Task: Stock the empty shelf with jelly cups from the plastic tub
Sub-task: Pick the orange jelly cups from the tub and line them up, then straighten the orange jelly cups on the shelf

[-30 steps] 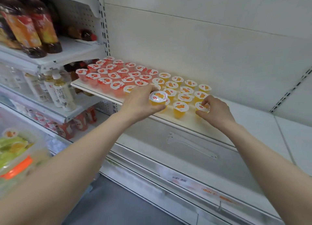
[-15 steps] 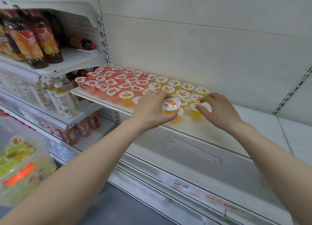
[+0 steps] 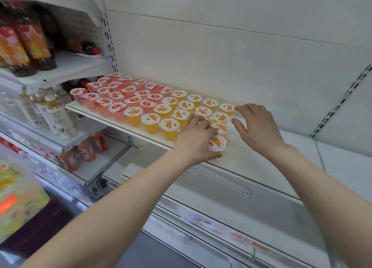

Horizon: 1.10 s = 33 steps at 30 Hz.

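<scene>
Reaching over a white shelf (image 3: 251,163), two bare hands are shown at the right end of a block of jelly cups (image 3: 162,108). An orange cup (image 3: 217,143) is held in the left hand (image 3: 195,141), the grip curled round its side. It has been brought down from above the block to the shelf's front edge. Whether it already rests on the shelf cannot be told. The right hand (image 3: 258,127) has been lifted off the cup it was settling a moment ago. Its grip is now loose and spread, with nothing held, and one fingertip lies close to the cup at the block's back right corner.

One cup is thus judged freshly placed and another nearly so, while the shelf's right half is left bare for more. About nineteen red cups (image 3: 117,95) are counted at the shelf's left end, and some fifteen orange ones beside them. Others may be hidden behind the left hand. One plastic tub (image 3: 22,199), blurred, is seen below and left of the shelf.
</scene>
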{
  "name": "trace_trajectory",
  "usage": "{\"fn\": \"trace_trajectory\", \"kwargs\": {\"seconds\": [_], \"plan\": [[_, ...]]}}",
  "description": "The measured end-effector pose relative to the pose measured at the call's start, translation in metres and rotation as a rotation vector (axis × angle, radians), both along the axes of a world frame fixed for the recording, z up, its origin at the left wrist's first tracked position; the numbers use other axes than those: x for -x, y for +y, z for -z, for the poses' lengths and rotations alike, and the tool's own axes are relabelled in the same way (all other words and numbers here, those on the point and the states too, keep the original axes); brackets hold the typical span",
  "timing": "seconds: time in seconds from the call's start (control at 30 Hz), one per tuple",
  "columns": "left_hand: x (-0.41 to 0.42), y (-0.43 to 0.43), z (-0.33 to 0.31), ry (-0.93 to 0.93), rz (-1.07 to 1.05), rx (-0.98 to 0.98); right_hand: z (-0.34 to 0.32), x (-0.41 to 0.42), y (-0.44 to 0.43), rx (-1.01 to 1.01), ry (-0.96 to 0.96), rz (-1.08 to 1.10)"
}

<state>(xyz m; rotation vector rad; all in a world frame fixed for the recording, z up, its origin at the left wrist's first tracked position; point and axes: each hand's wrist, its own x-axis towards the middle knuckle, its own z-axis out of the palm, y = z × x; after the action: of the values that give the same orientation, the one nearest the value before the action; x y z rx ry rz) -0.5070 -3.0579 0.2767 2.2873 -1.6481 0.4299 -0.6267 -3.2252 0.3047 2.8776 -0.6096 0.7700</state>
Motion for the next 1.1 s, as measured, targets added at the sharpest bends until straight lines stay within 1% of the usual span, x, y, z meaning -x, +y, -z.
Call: {"fn": "trace_trajectory", "kwargs": {"seconds": [0.23,0.47,0.6,0.77,0.83,0.97,1.1], "plan": [[0.004,-0.007,0.004,-0.070,-0.023,-0.019,-0.004,0.001,-0.006,0.016,-0.007,0.013],[0.000,0.008,-0.002,-0.085,-0.039,-0.057,-0.010,-0.006,0.004,0.027,0.006,0.019],[-0.012,0.029,-0.014,-0.077,-0.047,0.002,-0.016,-0.017,0.022,0.026,0.018,0.001],[-0.050,0.079,-0.020,-0.088,-0.106,0.161,-0.020,-0.046,0.064,0.048,-0.019,-0.067],[-0.071,0.106,-0.021,-0.090,-0.149,0.192,-0.019,-0.062,0.085,0.051,-0.017,-0.095],[-0.117,0.170,-0.019,-0.103,-0.236,0.181,-0.016,-0.100,0.131,0.074,0.014,-0.161],[-0.159,0.238,-0.013,-0.095,-0.331,0.110,-0.005,-0.144,0.181,0.104,0.056,-0.217]]}}
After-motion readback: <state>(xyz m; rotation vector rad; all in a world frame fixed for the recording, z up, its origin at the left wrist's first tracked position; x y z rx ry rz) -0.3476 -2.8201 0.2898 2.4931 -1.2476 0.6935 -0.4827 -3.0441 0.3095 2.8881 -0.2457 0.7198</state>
